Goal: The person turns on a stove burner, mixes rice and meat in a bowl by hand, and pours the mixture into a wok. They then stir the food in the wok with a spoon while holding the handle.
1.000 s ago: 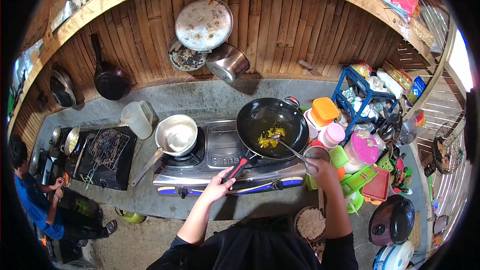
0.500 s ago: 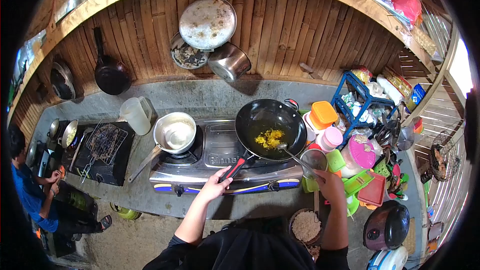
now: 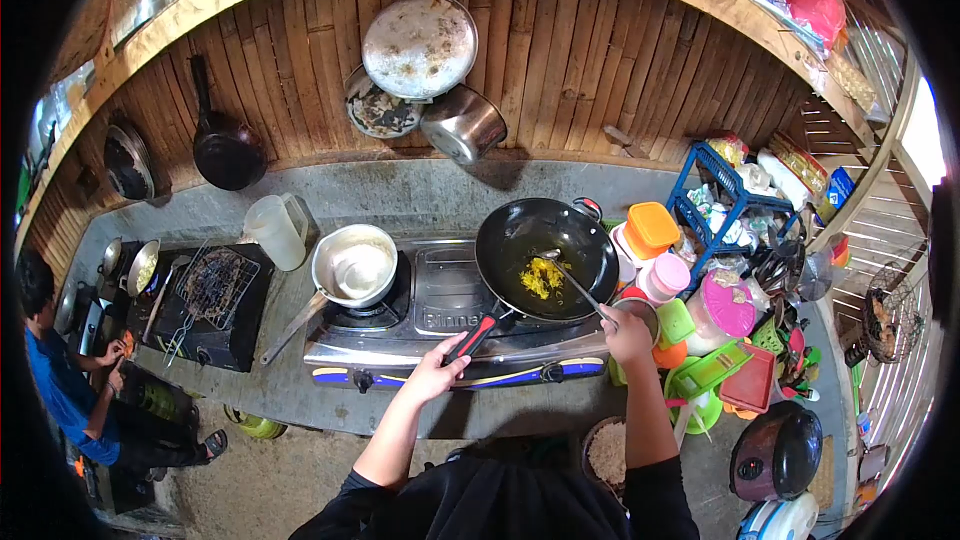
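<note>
A black wok [image 3: 590,240] rests on the right burner of the silver gas stove [image 3: 450,285]. My left hand [image 3: 440,368] is wrapped round its black and red handle [image 3: 470,340]. Yellow chopped food [image 3: 541,281] lies in dark oil at the bottom of the wok. My right hand [image 3: 627,332] grips a long metal spoon [image 3: 582,292] that slants down into the wok. The spoon's bowl is at the far side of the food, close to it. On the left burner stands a light saucepan [image 3: 353,270] with a long handle.
Plastic tubs and lids, including an orange container [image 3: 652,230], crowd the counter right of the wok. A blue rack [image 3: 735,202] stands behind them. A rice cooker [image 3: 775,450] is at lower right. Left are a plastic jug [image 3: 275,232], a grill rack [image 3: 215,285] and another person [image 3: 65,380].
My right hand has moved left and forward, carrying the spoon's bowl to the far side of the yellow food. My left hand keeps its hold on the wok handle. The view has shifted slightly.
</note>
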A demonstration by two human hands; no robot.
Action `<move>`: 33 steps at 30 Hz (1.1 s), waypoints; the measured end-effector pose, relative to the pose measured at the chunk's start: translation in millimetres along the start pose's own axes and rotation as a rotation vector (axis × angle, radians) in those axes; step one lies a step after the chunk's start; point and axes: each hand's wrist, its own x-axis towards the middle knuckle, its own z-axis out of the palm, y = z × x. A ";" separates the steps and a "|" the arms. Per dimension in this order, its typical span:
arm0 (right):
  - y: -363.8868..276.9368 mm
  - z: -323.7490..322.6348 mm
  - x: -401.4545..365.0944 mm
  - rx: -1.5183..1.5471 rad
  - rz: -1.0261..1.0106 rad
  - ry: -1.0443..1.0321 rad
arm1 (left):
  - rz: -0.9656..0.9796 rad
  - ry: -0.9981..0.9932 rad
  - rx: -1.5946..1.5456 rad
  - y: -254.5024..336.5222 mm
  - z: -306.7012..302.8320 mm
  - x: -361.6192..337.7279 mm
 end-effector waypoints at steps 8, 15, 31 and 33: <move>-7.4 -81.4 -26.8 -0.153 0.019 -0.103 | 0.009 -0.002 0.000 -2.3 -0.1 0.8; -17.9 -142.7 -46.8 -0.247 0.052 -0.161 | 0.015 0.000 0.001 0.4 0.3 0.2; -3.0 -14.4 -4.2 0.031 0.005 0.018 | -0.010 -0.009 -0.022 4.0 0.4 -1.6; -6.5 -12.0 3.3 0.032 0.018 0.032 | -0.009 -0.003 -0.013 4.2 1.0 -1.9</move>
